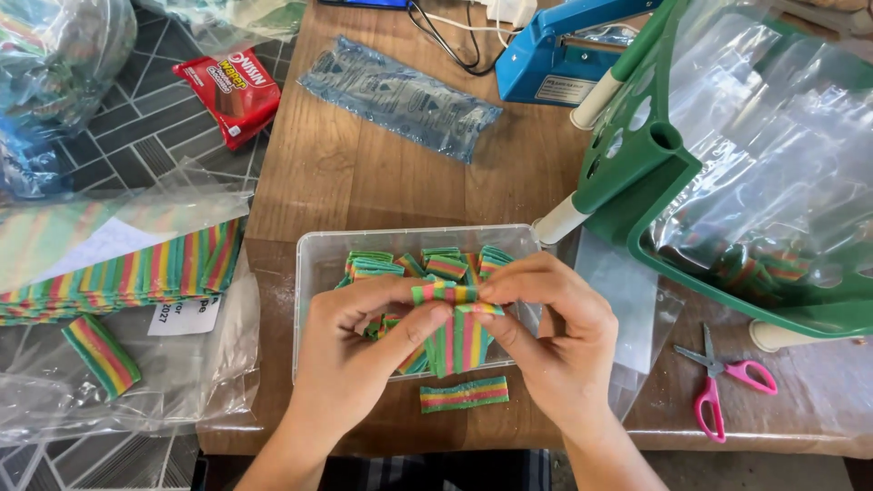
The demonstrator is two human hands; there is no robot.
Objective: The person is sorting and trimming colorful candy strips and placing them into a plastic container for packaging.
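We see a brown wooden table (364,173) filling the middle of the view, with dark tiled floor at nine o'clock. At three o'clock a green plastic stand (637,173) lies tipped on the table, and a clear bag (773,136) hangs inside its frame with striped pieces at the bottom. At nine o'clock a big clear bag (118,273) holds a long stack of rainbow-striped candy strips, and one loose strip (100,355) lies just below it at eight o'clock. At one o'clock sits a blue heat sealer (555,55) with cables beside it. At twelve o'clock lies a bluish plastic packet (400,95), and at eleven o'clock a red snack packet (232,91) rests on the floor.

At the centre stands a clear plastic tub (318,273) with folded rainbow candy pieces inside. Over the tub our left hand (350,345) and right hand (555,336) meet, thumbs and fingertips pinched narrowly on a folded rainbow candy strip (457,332); the left grips its left side, the right its upper right edge. The strip hangs upright between them, above the near wall of the tub.

At six o'clock one short rainbow piece (464,394) lies flat on the table, just outside the tub. At four o'clock pink-handled scissors (723,382) lie closed on a clear plastic sheet.
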